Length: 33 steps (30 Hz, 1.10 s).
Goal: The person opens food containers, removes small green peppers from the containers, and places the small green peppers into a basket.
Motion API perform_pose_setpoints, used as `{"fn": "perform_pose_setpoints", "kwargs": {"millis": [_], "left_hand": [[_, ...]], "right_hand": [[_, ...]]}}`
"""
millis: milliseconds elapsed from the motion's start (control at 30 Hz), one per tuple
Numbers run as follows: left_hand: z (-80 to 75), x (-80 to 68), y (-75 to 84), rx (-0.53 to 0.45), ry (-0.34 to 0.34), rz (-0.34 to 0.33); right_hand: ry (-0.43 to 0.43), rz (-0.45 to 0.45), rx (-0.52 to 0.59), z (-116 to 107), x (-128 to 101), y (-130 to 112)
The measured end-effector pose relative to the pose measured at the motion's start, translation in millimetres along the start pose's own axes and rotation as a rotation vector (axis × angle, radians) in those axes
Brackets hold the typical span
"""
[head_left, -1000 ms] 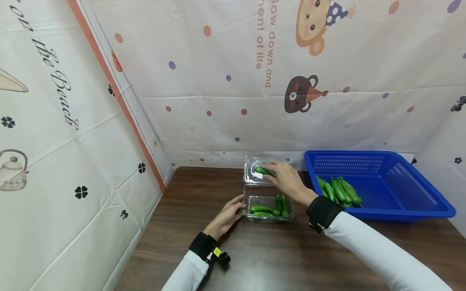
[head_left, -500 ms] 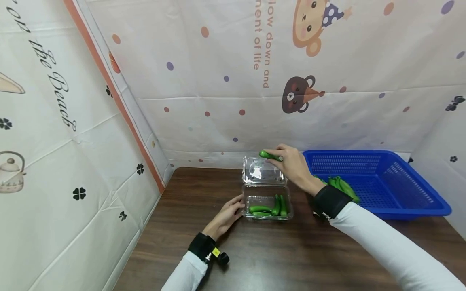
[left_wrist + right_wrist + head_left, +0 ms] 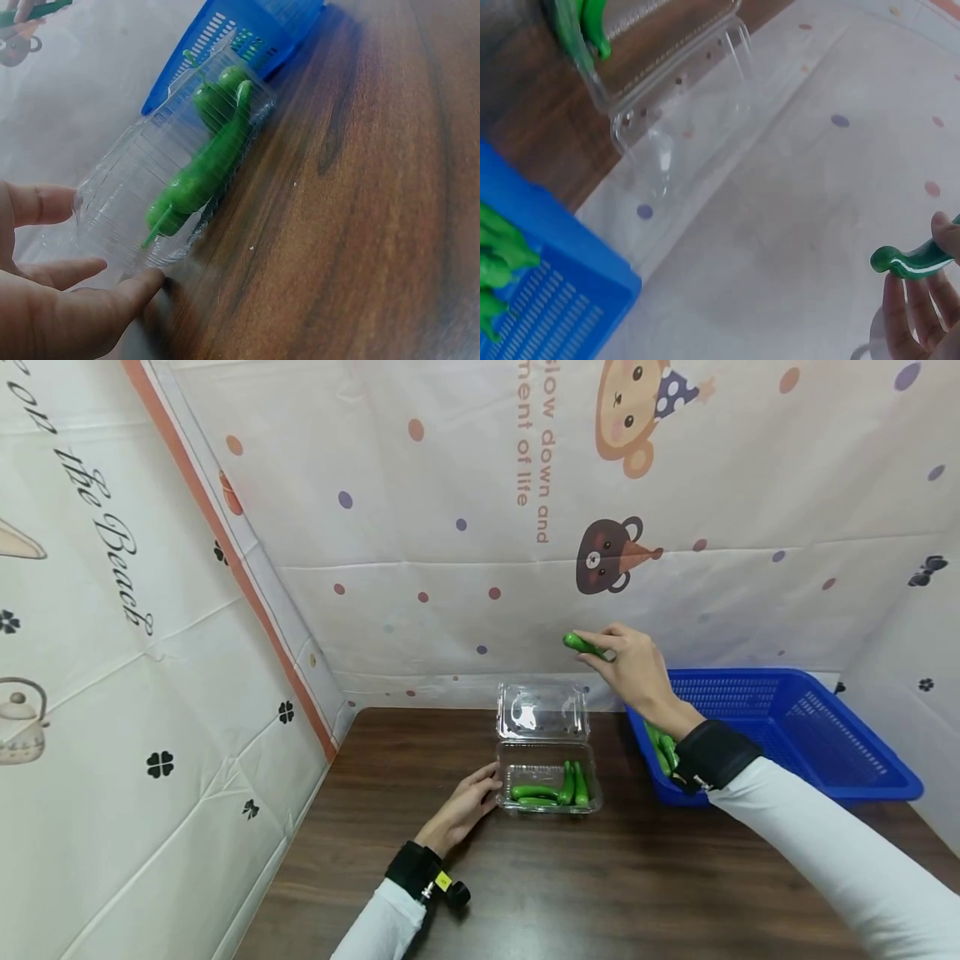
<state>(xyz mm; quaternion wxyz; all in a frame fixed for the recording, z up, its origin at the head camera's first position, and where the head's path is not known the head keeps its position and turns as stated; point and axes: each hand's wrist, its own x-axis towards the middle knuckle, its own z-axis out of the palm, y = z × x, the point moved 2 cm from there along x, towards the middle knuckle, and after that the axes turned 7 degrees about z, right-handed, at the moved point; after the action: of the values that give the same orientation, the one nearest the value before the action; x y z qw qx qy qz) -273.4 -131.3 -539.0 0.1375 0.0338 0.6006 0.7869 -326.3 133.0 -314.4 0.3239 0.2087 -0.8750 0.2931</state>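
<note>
In the head view my right hand (image 3: 637,672) pinches a green pepper (image 3: 576,642) between thumb and fingers, raised in front of the back wall. The pepper's rounded end (image 3: 885,259) sticks out past the fingers in the right wrist view. A clear plastic clamshell box (image 3: 525,773) lies on the table with its lid (image 3: 543,712) folded back. Several green peppers (image 3: 567,785) lie inside it. My left hand (image 3: 459,810) touches the box's left side with extended fingers, its fingertips (image 3: 150,283) right at the end wall in the left wrist view.
A blue perforated basket (image 3: 851,739) stands at the right against the back, with more green peppers (image 3: 662,747) at its left side, partly hidden by my right forearm. A printed white sheet (image 3: 420,527) covers the walls behind the brown wooden table (image 3: 570,877).
My right hand has lifted the pepper up from over the box's lid and moved it right, toward the basket. The left hand has stayed at the box.
</note>
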Motion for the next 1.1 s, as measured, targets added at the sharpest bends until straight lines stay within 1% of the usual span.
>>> {"fn": "perform_pose_setpoints", "kwargs": {"millis": [200, 433, 533, 800, 967, 1100], "left_hand": [[0.5, 0.4, -0.4, 0.007, -0.003, -0.004], [0.8, 1.6, 0.3, 0.01, -0.003, -0.015], [0.3, 0.8, 0.6, 0.011, 0.001, -0.016], [-1.0, 0.5, 0.1, 0.025, 0.007, -0.014], [-0.3, -0.1, -0.4, 0.029, 0.011, -0.023], [0.7, 0.2, 0.5, 0.027, 0.013, -0.027]], "right_hand": [[0.016, 0.012, -0.058, -20, 1, 13], [0.04, 0.033, -0.132, -45, -4, 37], [0.033, 0.052, -0.152, -52, -7, 47], [-0.015, 0.12, -0.178, -64, -15, 73], [-0.038, 0.135, -0.191, -66, -25, 91], [-0.078, 0.175, -0.189, -65, -34, 108]]}}
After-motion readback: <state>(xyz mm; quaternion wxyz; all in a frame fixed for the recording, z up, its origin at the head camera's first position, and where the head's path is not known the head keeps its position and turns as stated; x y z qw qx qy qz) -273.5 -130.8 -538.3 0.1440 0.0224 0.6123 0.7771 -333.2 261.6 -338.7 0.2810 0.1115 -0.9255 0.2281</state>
